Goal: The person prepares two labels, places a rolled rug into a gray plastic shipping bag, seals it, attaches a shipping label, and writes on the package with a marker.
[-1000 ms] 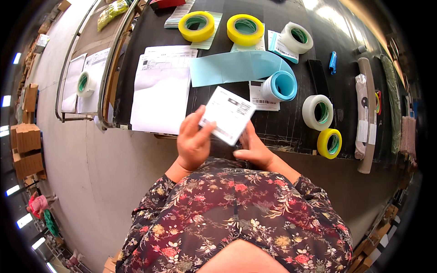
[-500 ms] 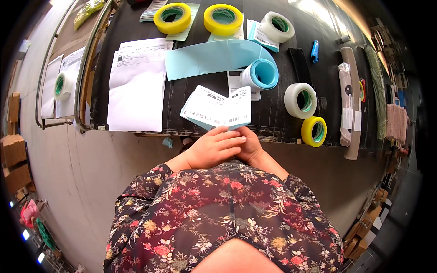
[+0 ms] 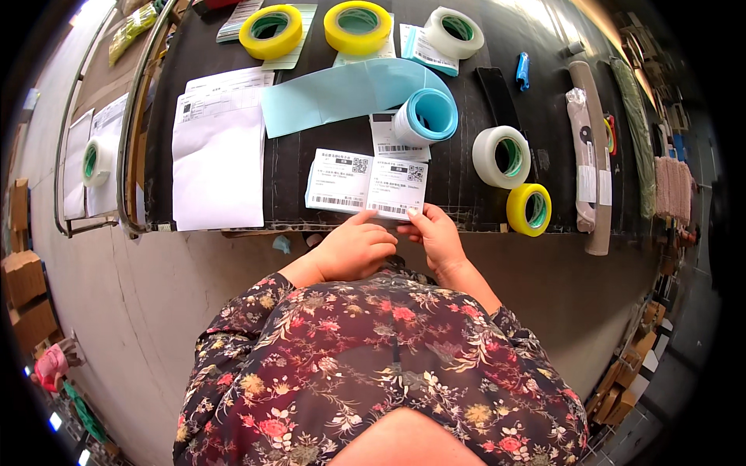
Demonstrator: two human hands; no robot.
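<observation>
Two white printed label panels (image 3: 396, 190) with barcodes lie side by side near the table's front edge, over a small stack with bluish edges. My right hand (image 3: 437, 237) pinches the lower edge of the right panel, thumb on top and fingers beneath. At the near edge, by the seam between the panels, my left hand (image 3: 353, 250) touches the labels with its index fingertip. Its other fingers are loosely bent and its thumb is hidden. Behind the labels stands a roll of light blue label backing (image 3: 427, 116), its loose strip (image 3: 326, 101) curving out to the left.
White paper sheets (image 3: 219, 163) lie on the black table at the left. Yellow tape rolls (image 3: 357, 27) and clear tape rolls (image 3: 501, 158) stand at the back and right. A blue cutter (image 3: 523, 71), a black bar (image 3: 497, 101) and a long tube (image 3: 594, 155) lie further right.
The labels, bent up in a V before, now lie nearly flat. My hands have moved apart: the right went to the right panel's edge, while the left stayed near the seam.
</observation>
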